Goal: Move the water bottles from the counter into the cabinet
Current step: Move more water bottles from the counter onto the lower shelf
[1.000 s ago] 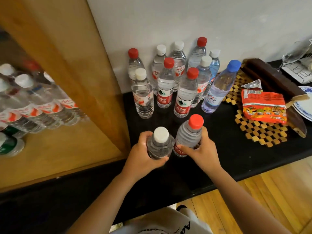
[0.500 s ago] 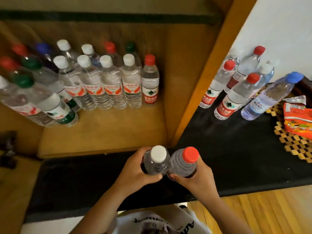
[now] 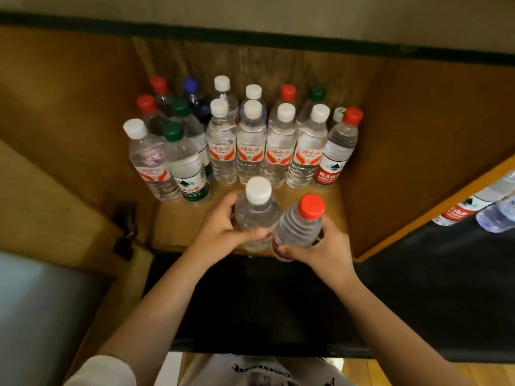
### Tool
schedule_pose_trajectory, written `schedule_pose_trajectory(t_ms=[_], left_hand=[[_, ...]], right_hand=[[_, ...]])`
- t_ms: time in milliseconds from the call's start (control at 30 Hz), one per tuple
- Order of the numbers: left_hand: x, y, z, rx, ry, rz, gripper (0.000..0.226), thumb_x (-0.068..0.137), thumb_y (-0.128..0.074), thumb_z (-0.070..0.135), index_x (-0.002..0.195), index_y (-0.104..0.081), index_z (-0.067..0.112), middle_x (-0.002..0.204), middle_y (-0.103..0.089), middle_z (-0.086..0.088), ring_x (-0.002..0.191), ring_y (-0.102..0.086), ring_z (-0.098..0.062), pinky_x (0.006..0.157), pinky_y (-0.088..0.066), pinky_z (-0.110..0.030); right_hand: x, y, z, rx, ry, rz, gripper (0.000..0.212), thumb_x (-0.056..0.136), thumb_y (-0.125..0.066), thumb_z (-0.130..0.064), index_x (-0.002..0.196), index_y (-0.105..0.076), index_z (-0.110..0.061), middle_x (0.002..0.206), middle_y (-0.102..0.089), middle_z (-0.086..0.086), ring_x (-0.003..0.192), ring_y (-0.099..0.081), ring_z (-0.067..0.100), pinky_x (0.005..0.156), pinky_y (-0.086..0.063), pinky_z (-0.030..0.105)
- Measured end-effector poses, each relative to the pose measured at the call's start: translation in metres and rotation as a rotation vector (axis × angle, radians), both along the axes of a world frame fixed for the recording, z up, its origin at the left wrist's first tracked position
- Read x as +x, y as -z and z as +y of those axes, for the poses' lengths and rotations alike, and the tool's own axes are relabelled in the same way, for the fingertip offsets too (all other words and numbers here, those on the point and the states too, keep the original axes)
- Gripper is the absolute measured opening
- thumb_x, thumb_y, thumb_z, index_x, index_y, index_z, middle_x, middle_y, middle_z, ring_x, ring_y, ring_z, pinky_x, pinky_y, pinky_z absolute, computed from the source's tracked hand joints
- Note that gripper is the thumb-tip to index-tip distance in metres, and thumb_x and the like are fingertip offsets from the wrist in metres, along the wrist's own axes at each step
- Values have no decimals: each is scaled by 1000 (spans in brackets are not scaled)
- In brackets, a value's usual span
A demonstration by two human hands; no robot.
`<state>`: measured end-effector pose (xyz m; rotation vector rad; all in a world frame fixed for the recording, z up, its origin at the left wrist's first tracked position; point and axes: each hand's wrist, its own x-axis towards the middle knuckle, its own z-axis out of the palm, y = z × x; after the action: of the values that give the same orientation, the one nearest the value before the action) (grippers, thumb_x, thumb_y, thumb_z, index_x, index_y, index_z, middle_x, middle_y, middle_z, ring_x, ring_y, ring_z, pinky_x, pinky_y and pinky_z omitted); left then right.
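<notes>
The clear plastic water bottle with a white screw cap (image 3: 257, 215) is held upright in the left hand (image 3: 220, 235), whose grip is clenched around its ribbed body, and it hangs just over the front edge of the wooden cabinet shelf (image 3: 184, 218). Touching it on the right, the clear plastic water bottle with a red screw cap (image 3: 302, 227) leans slightly, with the right hand (image 3: 320, 246) wrapped around its lower body. Both look full, so they are likely fairly heavy for their size, with thin walls that give a little when squeezed; the smooth labelled band may be slippery, so the ridged middle is the safer place to hold. Behind them the stored bottles with white, red, green and blue caps (image 3: 250, 146) stand in close rows, leaving a bare strip at the front. To the far right, a few more bottles (image 3: 473, 204) wait on the black tabletop (image 3: 446, 288).
</notes>
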<state>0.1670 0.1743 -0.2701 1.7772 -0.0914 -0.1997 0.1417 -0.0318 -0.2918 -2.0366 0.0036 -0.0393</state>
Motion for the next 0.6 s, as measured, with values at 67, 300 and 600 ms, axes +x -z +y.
schedule_pose_trajectory(t_ms=[67,300,600], left_hand=[[18,-1,10,14,-27,-37,69,53,-85,28,110,-47,39,113,-59,19,110,-56,-3,96,-45,-26],[50,10,37,67,6,2,72,62,-81,14,123,-45,26,119,-57,12,117,-53,-10,103,-40,-35],[38,25,36,-69,-25,98,82,59,-79,26,133,-44,19,124,-56,12,110,-53,9,90,-43,-10]], right_hand=[[20,-4,14,-3,3,-11,63,49,-83,-36,104,-52,-39,91,-60,-28,89,-54,-22,72,-41,-2],[52,12,40,51,-13,46,68,52,-86,-22,110,-52,-29,94,-60,-26,88,-57,-15,71,-43,3],[52,23,44,137,-67,87,73,59,-85,-22,117,-43,-39,107,-55,-30,100,-50,-22,80,-40,-2]])
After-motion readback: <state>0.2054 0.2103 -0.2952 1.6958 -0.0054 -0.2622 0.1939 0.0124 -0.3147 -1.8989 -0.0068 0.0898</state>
